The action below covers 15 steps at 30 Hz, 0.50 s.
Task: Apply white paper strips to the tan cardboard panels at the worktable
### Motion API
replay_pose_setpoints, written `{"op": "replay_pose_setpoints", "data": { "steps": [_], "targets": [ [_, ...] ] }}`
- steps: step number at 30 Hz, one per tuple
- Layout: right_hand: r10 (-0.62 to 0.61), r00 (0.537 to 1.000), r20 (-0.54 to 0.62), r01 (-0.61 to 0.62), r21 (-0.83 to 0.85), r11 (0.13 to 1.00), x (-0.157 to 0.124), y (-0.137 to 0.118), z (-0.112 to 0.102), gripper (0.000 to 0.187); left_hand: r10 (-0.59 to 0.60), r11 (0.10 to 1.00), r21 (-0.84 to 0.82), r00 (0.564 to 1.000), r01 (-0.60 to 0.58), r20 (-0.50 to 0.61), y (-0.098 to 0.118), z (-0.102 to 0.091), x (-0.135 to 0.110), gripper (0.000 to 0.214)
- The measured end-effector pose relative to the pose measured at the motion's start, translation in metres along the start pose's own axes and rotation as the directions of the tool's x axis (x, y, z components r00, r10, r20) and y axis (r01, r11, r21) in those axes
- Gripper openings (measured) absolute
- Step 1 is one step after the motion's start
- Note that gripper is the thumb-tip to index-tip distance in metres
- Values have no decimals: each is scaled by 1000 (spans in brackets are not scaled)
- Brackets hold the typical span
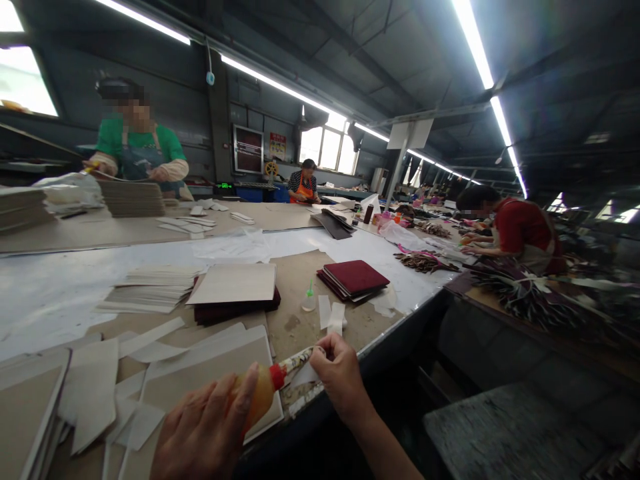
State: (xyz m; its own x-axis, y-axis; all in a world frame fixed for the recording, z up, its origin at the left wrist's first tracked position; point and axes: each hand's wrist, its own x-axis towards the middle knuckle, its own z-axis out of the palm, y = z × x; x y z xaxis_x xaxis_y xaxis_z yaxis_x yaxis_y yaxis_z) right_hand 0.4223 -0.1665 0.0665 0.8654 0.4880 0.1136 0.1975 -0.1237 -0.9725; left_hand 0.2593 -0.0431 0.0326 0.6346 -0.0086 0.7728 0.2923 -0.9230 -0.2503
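Observation:
My left hand [203, 427] is wrapped round a squeeze glue bottle [263, 400] holding amber liquid. The bottle lies tilted, its red collar and long, stained white nozzle pointing right. At the nozzle's tip, my right hand [340, 373] is closed in a pinch; its fingers hide what they hold, if anything. Just beyond those fingertips lie two short white strips [336, 317], one partly across the other. Beneath the bottle, a large pale board [210, 360] with light edges rests near the table's front edge.
Loose pale pieces [95, 387] cover the left front. Farther back are a strip stack [155, 287], a pale-topped board pile [235, 283], maroon covers [353, 277] and a small green-tipped bottle [309, 297]. The table edge [400, 320] runs along my right. Several co-workers stand around.

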Motion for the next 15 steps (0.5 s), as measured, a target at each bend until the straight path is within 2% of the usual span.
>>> {"op": "replay_pose_setpoints", "data": {
  "steps": [3, 5, 7, 9, 12, 15],
  "targets": [
    [97, 967, 235, -165, 290, 942, 0, -7, -5, 20, -24, 1000, -21, 1000, 24, -20, -6, 1, -1, 46],
    [94, 938, 334, -222, 369, 903, 0, -14, -10, 26, -45, 999, -24, 999, 44, -26, -9, 1, -1, 48],
    [81, 922, 378, -230, 366, 902, 1, -19, -15, 28, -49, 999, -17, 999, 48, -24, -12, 0, 0, 49],
    [52, 926, 375, -170, 291, 942, 4, -25, -18, 29, -47, 999, -15, 998, 47, -28, -13, -1, 0, 48],
    [-46, 936, 350, 34, 40, 999, 9, -32, -19, 24, -38, 999, -18, 998, 37, -55, -13, -2, 0, 44],
    [-160, 912, 378, 261, -232, 937, 12, -41, -20, 12, -26, 1000, -5, 999, 26, -25, -14, -2, -3, 44]
  ]
}}
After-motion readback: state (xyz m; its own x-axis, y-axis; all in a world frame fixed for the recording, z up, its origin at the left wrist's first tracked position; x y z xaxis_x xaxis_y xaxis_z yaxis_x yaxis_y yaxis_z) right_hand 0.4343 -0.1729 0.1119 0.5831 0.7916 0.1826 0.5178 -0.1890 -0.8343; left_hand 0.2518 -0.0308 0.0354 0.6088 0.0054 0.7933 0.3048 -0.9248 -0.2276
